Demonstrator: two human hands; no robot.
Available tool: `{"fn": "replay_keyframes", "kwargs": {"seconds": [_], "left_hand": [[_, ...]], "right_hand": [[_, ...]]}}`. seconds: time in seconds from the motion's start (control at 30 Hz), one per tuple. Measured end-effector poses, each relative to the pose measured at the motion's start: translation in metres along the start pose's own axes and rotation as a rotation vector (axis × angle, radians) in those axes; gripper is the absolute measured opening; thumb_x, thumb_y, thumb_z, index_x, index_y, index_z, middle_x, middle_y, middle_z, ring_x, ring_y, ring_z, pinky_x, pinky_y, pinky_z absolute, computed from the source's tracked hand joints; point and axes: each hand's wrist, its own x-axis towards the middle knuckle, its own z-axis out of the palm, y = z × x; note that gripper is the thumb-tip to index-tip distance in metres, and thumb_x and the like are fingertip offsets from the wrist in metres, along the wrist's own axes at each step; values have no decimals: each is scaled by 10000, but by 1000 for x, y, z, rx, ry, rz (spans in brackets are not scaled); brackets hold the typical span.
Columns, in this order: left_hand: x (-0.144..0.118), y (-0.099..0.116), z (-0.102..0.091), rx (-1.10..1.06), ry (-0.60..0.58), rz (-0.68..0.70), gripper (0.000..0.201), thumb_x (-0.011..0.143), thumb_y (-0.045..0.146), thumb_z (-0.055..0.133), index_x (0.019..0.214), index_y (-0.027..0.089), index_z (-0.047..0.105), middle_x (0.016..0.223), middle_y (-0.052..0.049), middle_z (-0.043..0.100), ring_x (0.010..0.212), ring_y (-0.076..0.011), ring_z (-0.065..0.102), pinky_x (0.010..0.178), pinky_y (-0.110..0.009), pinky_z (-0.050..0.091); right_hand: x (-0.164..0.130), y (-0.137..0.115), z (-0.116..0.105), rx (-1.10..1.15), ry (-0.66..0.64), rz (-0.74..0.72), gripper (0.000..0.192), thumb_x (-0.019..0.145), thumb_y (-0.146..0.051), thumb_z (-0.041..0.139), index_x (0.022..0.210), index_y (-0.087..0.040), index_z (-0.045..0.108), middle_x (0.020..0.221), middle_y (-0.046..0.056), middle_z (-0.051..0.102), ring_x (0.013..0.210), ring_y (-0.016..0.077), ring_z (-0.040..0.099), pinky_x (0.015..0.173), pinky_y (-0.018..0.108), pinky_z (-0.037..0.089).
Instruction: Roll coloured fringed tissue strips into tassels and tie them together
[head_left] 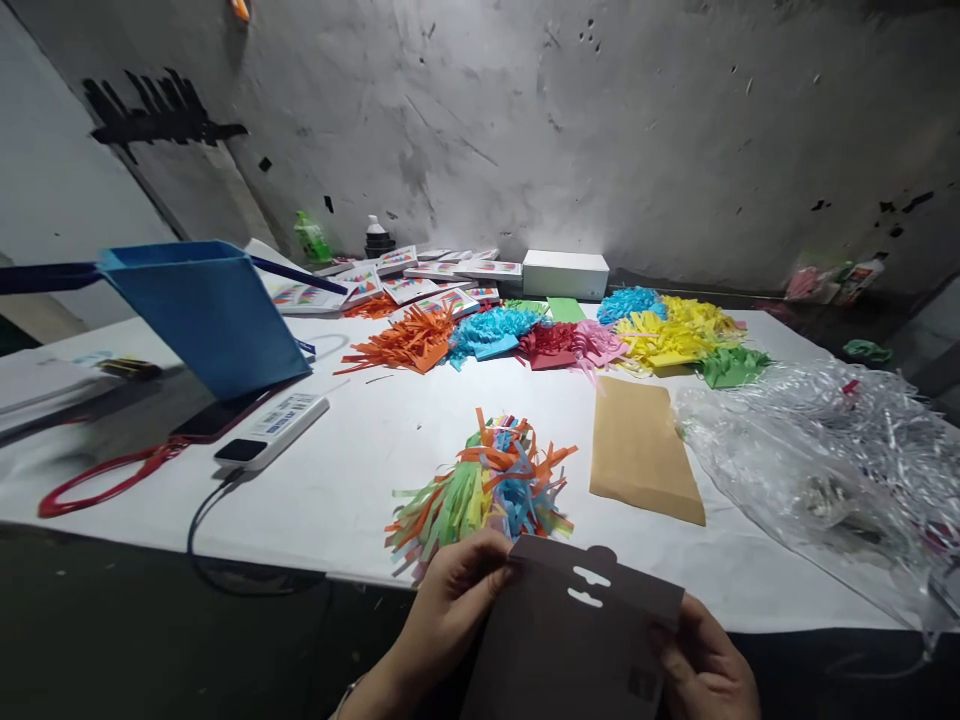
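A flat brown card pack (570, 630) with a hang slot cut near its top is held up in the air, just past the near edge of the white table (352, 470). It is tilted a little, with its top edge leaning toward the table. Its left top corner is pinched by the left hand (450, 600), and its right side is gripped by the right hand (705, 670).

Single head-worn view, looking forward and down, close over the table (360, 450), facing the wall (600, 120)
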Motion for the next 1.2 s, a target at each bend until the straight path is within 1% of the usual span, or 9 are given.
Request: {"fn": "replay_keyframes", "kwargs": {"seconds": [0.07, 0.17, 0.3, 0.4, 0.5, 0.57, 0.7, 0.93, 1.2], "left_hand": [[0, -3, 0, -21, -39, 17, 148, 898, 316, 683, 914, 188, 754, 810, -48, 746, 746, -183, 679, 673, -235, 528], [1, -2, -3, -14, -136, 154, 177, 922, 309, 659, 1017, 220, 779, 962, -95, 785, 885, -236, 729, 816, -314, 552], [1, 9, -11, 77, -292, 274, 304, 985, 319, 547, 827, 236, 794, 1127, -92, 743, 997, -234, 707, 938, -341, 497], [0, 22, -13, 186, -360, 238, 243, 967, 332, 545, 930, 209, 752, 1189, -117, 694, 1070, -263, 658, 953, -365, 479], [1, 27, -7, 270, -357, 221, 107, 906, 242, 617, 964, 190, 690, 1136, -111, 675, 1042, -240, 638, 893, -317, 489], [3, 24, 1, 301, -343, 262, 119, 898, 116, 573, 939, 187, 660, 1061, -89, 679, 981, -197, 648, 838, -270, 492], [6, 15, 11, 324, -296, 327, 209, 890, 30, 523, 947, 189, 646, 1057, -86, 685, 1024, -188, 645, 833, -254, 484], [9, 9, 15, 220, -237, 243, 127, 892, 102, 626, 963, 200, 663, 1116, -76, 665, 1111, -208, 607, 940, -296, 453], [13, 5, 25, 157, -192, 204, 132, 902, 148, 625, 994, 189, 710, 1113, -94, 685, 1103, -218, 622, 965, -315, 464]], "right_hand": [[8, -9, -12, -93, -129, -36, 450, 780, -476, 780, 1178, -274, 721, 1038, 51, 741, 910, 207, 706, 764, 234, 559], [22, -28, -23, -170, -530, -257, 270, 908, -401, 642, 1159, -352, 727, 893, 29, 675, 791, 168, 679, 697, 239, 548], [33, -53, -23, -326, -876, -496, 386, 980, -171, 460, 1231, -396, 647, 851, 3, 553, 720, 127, 637, 641, 223, 531], [30, -66, -17, -544, -798, -730, 461, 930, -61, 426, 1279, -322, 575, 1036, 49, 595, 847, 139, 664, 699, 212, 557], [25, -73, -4, -811, -613, -945, 279, 897, -93, 508, 1134, -204, 603, 1197, 124, 589, 1045, 218, 639, 831, 294, 567], [25, -75, 8, -941, -540, -1041, 199, 904, -146, 577, 1103, -154, 592, 1145, 152, 622, 1007, 253, 638, 822, 360, 569], [30, -74, 29, -1131, -569, -1179, 384, 950, -155, 539, 1318, -62, 485, 976, 144, 674, 797, 249, 652, 651, 385, 574], [49, -76, 31, -1195, -741, -1079, 345, 862, -73, 549, 1204, -90, 515, 891, 104, 650, 757, 254, 667, 592, 354, 562], [63, -91, 33, -1178, -871, -456, 185, 872, -101, 540, 1012, -220, 514, 904, 19, 681, 767, 178, 649, 643, 260, 433]]}}
